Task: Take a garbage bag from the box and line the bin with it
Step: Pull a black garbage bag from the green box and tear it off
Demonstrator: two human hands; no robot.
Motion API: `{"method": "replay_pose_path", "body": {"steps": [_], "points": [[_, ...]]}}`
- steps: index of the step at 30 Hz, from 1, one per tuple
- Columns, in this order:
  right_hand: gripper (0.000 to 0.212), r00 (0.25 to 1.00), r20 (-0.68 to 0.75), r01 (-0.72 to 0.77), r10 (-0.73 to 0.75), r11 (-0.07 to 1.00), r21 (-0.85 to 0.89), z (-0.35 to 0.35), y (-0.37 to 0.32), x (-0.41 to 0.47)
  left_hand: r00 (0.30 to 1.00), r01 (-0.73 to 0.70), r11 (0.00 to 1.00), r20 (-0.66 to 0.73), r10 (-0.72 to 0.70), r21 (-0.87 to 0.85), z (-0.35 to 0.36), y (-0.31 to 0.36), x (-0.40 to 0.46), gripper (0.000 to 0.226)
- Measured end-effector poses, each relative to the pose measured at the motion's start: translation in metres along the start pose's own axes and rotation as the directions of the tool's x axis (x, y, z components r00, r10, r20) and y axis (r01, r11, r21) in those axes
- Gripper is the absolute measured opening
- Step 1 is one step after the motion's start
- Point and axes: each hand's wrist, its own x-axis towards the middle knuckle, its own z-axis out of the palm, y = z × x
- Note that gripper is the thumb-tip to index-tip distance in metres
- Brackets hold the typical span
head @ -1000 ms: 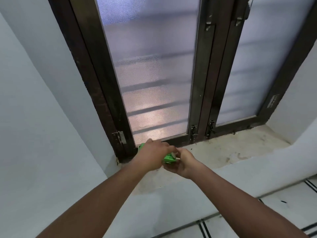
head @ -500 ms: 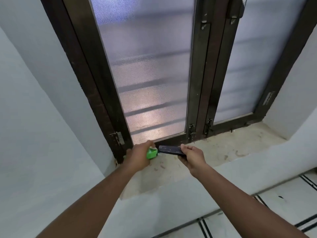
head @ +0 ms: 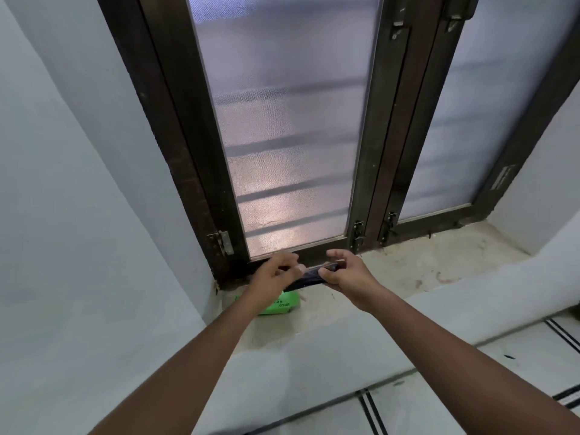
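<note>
- Wall (head: 78, 215): pale plaster, bounding the recess on the left; nothing of the task on it
- Window frame (head: 175, 171): dark wood, frosted panes shut, a hinge low on its left post; it backs the ledge where the work goes on
- Window sill (head: 408, 271): stained stone ledge, serving here as the surface that carries the things
- Box (head: 279, 304): bright green carton lying flat on the sill near its left corner, partly hidden under the left wrist; no hand touches it, so it reads as set aside once a bag was out
- Left hand (head: 273, 277): above the box, fingers curled loosely; its grip looks narrow, with thumb and fingertips meeting the left end of the bag, though how firmly it pinches cannot be told
- Garbage bag (head: 310, 276): dark, tightly folded or rolled strip, held level between the two hands above the sill, clear of the box; likely held at both ends so it can be pulled open
- Right hand (head: 342, 271): grip closed on the right end of the bag between thumb and lower fingers, the upper fingers lifted free; it seems to anchor the strip while the left works at the other end
- Floor (head: 470, 387): light tiles with dark paired lines, below the ledge on the right
- Bin: not in view; by judgement the taking is done, the unfolding and lining are not yet
</note>
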Motion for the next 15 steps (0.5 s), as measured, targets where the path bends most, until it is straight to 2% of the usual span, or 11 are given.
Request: {"method": "replay_pose_path", "body": {"steps": [2, 3, 5, 7, 9, 13, 15], "points": [[0.056, 1.0, 0.0, 0.011, -0.011, 0.997, 0.079, 0.007, -0.005, 0.0, 0.985, 0.01, 0.993, 0.168, -0.03, 0.12, 0.001, 0.004, 0.001, 0.024], [0.057, 1.0, -0.017, 0.01, -0.008, 0.993, 0.12, 0.01, -0.007, 0.0, 0.984, 0.024, 0.985, 0.172, -0.054, 0.173, 0.003, 0.001, 0.001, 0.021], [0.052, 0.999, -0.052, -0.008, 0.015, 0.991, 0.137, 0.017, -0.006, 0.002, 0.991, 0.096, 0.977, 0.072, -0.112, 0.192, 0.011, 0.002, 0.001, 0.025], [0.038, 0.999, -0.025, -0.04, 0.042, 0.995, 0.092, 0.023, -0.003, 0.002, 0.986, 0.168, 0.963, -0.043, -0.163, 0.21, 0.019, 0.005, -0.004, 0.031], [0.026, 0.999, 0.037, -0.041, 0.039, 0.998, 0.048, 0.025, -0.002, 0.001, 0.975, 0.223, 0.961, -0.053, -0.217, 0.163, 0.025, 0.004, -0.007, 0.034], [0.039, 0.985, 0.173, 0.006, -0.011, 0.999, 0.033, 0.019, -0.007, -0.005, 0.957, 0.289, 0.957, 0.051, -0.287, -0.036, 0.023, 0.004, -0.016, 0.046], [0.034, 0.967, 0.253, 0.017, -0.024, 0.999, 0.03, 0.014, -0.008, -0.008, 0.956, 0.284, 0.954, 0.105, -0.274, -0.094, 0.018, 0.005, -0.021, 0.055]]}}
